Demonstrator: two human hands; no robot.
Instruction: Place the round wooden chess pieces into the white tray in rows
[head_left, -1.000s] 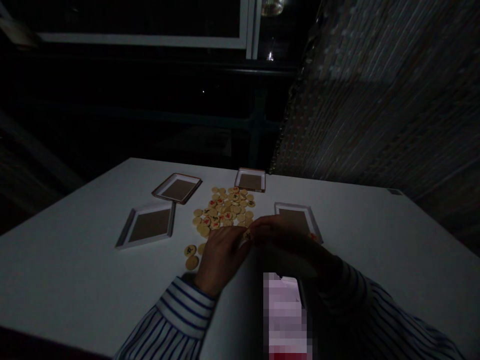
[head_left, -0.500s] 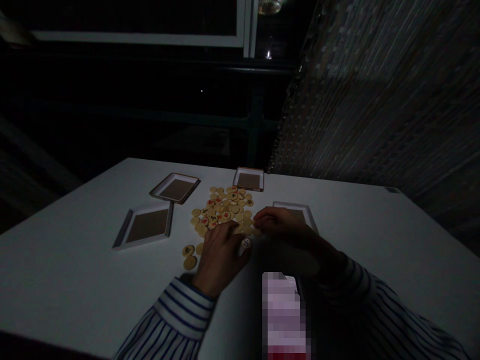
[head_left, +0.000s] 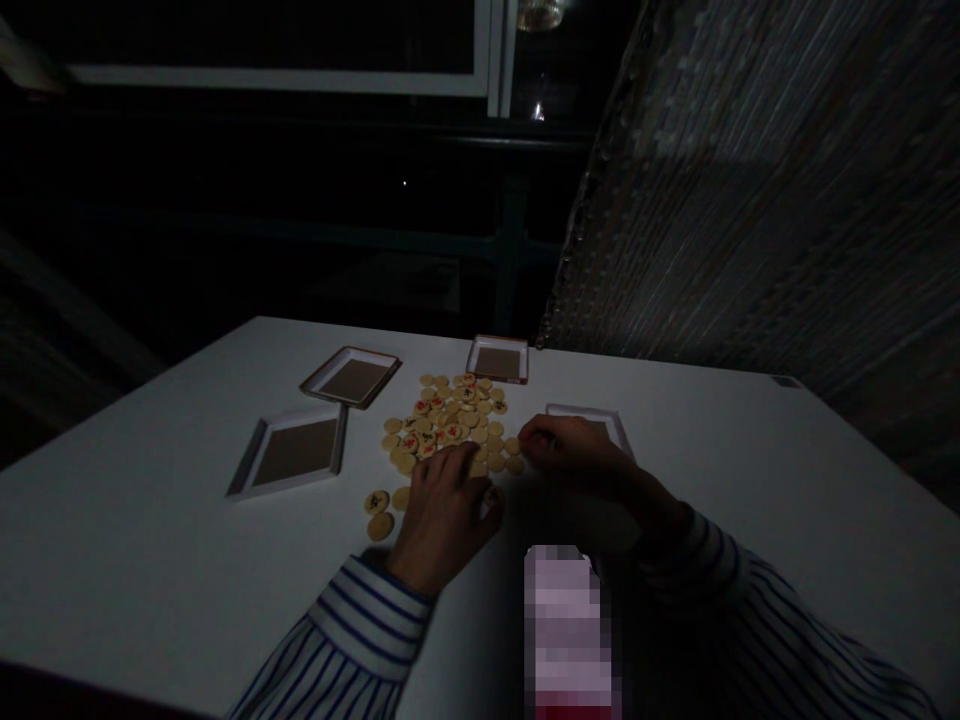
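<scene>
Round wooden xiangqi pieces (head_left: pixel 469 418) lie in a heap on the white table, some face up with red or black characters, others blank side up. My left hand (head_left: pixel 442 515) rests palm down at the heap's near edge. Between its thumb and forefinger sits one xiangqi piece (head_left: pixel 491 497), mostly covered. To the right of the heap, my right hand (head_left: pixel 574 450) has its fingers curled together, the tips beside a blank piece (head_left: pixel 512 446); whatever they may hold is hidden. Loose pieces (head_left: pixel 379 526) lie left of my left wrist.
Two shallow open box trays, a white-rimmed one (head_left: pixel 238 480) and a brown-edged one (head_left: pixel 390 372), lie at left. Another tray (head_left: pixel 520 345) stands behind the heap, and a fourth (head_left: pixel 621 432) is partly behind my right hand. A blurred-out object (head_left: pixel 568 630) lies in front. A bead curtain (head_left: pixel 735 200) hangs at right.
My right hand has shifted slightly right, uncovering pieces at the heap's right edge. My left thumb and forefinger have closed over the piece between them, hiding its character.
</scene>
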